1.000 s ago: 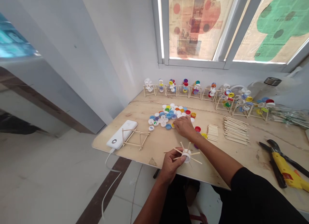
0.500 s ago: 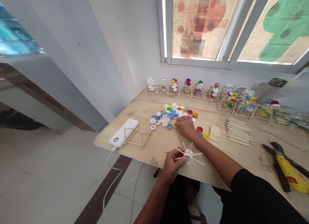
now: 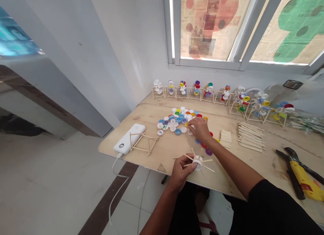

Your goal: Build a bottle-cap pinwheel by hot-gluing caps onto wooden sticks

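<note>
My left hand pinches a white bottle cap with short wooden sticks fanned out around its rim, held over the table's front edge. Further up, my right hand is at the right side of a pile of bottle caps, its fingers drawn together and pointing down. The fingertips are next to a yellow cap and a white cap; whether they grip one is hidden. Close to the right wrist lie a blue cap, a red cap and a purple cap.
A stick frame stands beside a white power bank with a cable. Short sticks and longer sticks lie to the right, then pliers and a yellow glue gun. Several cap wheels on stick frames line the back.
My right hand has shifted slightly right and lifted off part of the pile. Blue, red and purple caps now show nearer the wrist. The left hand with its sticks stays in place.
</note>
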{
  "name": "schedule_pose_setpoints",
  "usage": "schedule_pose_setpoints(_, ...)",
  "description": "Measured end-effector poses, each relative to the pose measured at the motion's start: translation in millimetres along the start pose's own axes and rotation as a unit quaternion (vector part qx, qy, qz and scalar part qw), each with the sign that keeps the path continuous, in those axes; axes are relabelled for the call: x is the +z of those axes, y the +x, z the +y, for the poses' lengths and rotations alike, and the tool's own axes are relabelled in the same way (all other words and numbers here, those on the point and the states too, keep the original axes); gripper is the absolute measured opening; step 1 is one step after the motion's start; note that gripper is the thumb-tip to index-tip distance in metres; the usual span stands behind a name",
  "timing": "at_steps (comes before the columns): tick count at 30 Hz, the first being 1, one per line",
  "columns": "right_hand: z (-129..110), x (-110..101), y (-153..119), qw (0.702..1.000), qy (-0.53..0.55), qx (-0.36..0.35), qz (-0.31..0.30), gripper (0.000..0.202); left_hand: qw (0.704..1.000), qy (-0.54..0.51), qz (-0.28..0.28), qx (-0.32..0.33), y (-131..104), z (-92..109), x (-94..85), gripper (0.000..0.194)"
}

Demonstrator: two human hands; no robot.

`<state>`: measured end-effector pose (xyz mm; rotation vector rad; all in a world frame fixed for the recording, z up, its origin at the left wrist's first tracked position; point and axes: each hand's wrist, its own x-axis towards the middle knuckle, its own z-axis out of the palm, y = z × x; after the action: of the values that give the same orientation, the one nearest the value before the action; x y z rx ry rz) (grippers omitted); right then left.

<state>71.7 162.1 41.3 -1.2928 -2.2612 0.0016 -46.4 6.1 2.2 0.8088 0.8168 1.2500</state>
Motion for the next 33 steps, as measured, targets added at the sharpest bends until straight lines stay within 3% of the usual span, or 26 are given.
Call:
schedule_pose_setpoints(7,19.8,-37.6,-39.4,0.999,0.014,-0.033,-0.004,0.011,1.0,-0.004,0.006,-0.008,-0.4,1.5,1.3,0.04)
schedule_pose_setpoints(13,24.4,-47.2,-67.0,0.998,-0.012,-0.061,-0.018,0.012,1.0,-0.003,0.017,-0.009,0.0,0.7,2.1,0.039)
schedule_pose_setpoints(33,27.2,-44.0,-63.7,0.993,-0.079,-0.034,-0.077,0.017,1.0,0.002,0.012,-0.01,0.3,-0.6,0.6,0.039)
